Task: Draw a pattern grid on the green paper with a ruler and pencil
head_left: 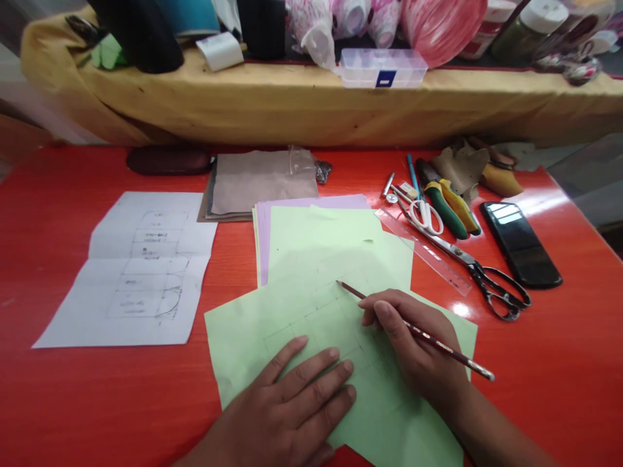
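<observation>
My right hand point(413, 337) holds a dark pencil point(445, 347), its tip over a green sheet point(243, 344) with faint pencil lines. Flat on the lower part of that sheet lies my left hand point(306, 402), fingers spread, holding nothing. More green paper point(316, 233) and a purple sheet point(263, 240) lie beneath and behind. To the left, a creased white sheet point(111, 272) shows a drawn diagram with marks. Whether the pencil tip touches the paper is hard to tell.
On the red table point(272, 447) at right are black-handled scissors point(474, 263), a clear ruler point(433, 256), white-handled scissors point(426, 217), green-yellow pliers point(448, 207) and a phone point(523, 246). Behind are brown sheets point(263, 181), a dark case point(168, 159) and a cloth-covered shelf point(292, 107).
</observation>
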The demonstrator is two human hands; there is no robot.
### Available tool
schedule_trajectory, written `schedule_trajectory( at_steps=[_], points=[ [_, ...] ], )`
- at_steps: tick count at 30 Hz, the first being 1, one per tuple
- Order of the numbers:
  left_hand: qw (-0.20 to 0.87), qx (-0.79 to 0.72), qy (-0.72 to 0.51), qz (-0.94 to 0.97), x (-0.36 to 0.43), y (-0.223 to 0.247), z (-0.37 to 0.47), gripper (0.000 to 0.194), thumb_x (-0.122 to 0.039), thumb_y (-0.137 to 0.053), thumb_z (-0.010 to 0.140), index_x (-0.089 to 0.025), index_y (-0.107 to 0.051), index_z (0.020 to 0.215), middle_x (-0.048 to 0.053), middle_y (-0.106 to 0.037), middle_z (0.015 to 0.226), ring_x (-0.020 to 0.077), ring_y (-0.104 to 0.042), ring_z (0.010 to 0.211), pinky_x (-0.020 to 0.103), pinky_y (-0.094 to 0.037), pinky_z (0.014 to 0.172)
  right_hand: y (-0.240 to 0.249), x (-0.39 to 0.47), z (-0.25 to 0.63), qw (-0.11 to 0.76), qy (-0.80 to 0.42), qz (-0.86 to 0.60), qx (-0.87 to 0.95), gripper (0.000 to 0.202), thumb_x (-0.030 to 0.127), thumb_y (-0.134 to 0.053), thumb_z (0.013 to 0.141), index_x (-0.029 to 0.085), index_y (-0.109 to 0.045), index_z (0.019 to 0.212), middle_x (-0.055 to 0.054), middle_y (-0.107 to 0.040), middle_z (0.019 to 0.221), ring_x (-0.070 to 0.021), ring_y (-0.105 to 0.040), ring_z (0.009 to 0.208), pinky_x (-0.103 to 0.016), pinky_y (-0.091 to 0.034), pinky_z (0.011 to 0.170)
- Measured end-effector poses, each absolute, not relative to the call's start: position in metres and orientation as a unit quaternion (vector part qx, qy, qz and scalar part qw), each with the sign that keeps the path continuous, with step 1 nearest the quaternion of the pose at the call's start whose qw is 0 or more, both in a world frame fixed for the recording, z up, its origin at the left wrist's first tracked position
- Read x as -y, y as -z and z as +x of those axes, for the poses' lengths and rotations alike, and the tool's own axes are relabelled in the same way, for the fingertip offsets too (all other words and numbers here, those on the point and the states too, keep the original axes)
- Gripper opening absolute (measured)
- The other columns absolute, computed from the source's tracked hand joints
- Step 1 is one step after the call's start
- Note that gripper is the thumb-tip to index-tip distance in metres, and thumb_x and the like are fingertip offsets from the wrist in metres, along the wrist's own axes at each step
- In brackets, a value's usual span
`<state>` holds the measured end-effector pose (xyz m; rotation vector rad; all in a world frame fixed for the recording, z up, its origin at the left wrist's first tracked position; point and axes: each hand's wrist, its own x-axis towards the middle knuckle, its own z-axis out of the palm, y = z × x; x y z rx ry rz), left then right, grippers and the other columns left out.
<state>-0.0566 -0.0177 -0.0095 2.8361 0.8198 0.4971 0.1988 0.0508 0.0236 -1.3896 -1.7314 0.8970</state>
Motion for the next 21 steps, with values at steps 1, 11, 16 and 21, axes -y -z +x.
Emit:
schedule_trajectory(
  at_steps=[1, 11, 16, 21],
  points=[
    [0.080, -0.274, -0.152, 0.946, 0.0169, 0.0060, -0.0571, 0.037, -0.036, -0.053, 0.116, -0.025, -0.068, 0.148, -0.001, -0.058, 0.166, 0.0228, -0.038, 0.164, 0.052, -0.010, 0.141, -0.0234, -0.0509, 0.1988, 0.365, -0.350, -0.539, 0.674, 0.025, 0.033, -0.060, 0.110, 0.024, -0.081, 0.099, -0.001, -0.079, 0.078, -0.0167, -0.075, 0.070, -0.028, -0.059, 0.064],
    [0.085, -0.274, -0.140, 0.948, 0.0143, -0.0009, -0.0576, 0.038, -0.035, -0.049, 0.118, -0.025, -0.068, 0.149, -0.003, -0.059, 0.165, 0.0218, -0.043, 0.161, 0.052, -0.005, 0.141, -0.0226, -0.0516, 0.2000, 0.366, -0.362, -0.527, 0.676, 0.023, 0.031, -0.060, 0.111, 0.025, -0.080, 0.101, 0.001, -0.079, 0.081, -0.0147, -0.075, 0.073, -0.025, -0.058, 0.067],
    [0.082, -0.269, -0.141, 0.949, 0.0139, -0.0021, -0.0583, 0.038, -0.034, -0.047, 0.119, -0.025, -0.068, 0.149, -0.002, -0.060, 0.165, 0.0224, -0.043, 0.161, 0.053, -0.003, 0.141, -0.0224, -0.0515, 0.1998, 0.364, -0.367, -0.523, 0.677, 0.022, 0.031, -0.060, 0.111, 0.025, -0.080, 0.102, 0.002, -0.079, 0.081, -0.0137, -0.075, 0.074, -0.024, -0.058, 0.068],
    [0.095, -0.277, -0.148, 0.945, 0.0144, -0.0002, -0.0561, 0.038, -0.034, -0.048, 0.118, -0.024, -0.068, 0.149, -0.002, -0.060, 0.165, 0.0218, -0.042, 0.161, 0.052, -0.004, 0.141, -0.0219, -0.0513, 0.2004, 0.364, -0.369, -0.517, 0.681, 0.022, 0.031, -0.061, 0.111, 0.026, -0.080, 0.103, 0.002, -0.079, 0.082, -0.0134, -0.075, 0.074, -0.024, -0.057, 0.067]
  ],
)
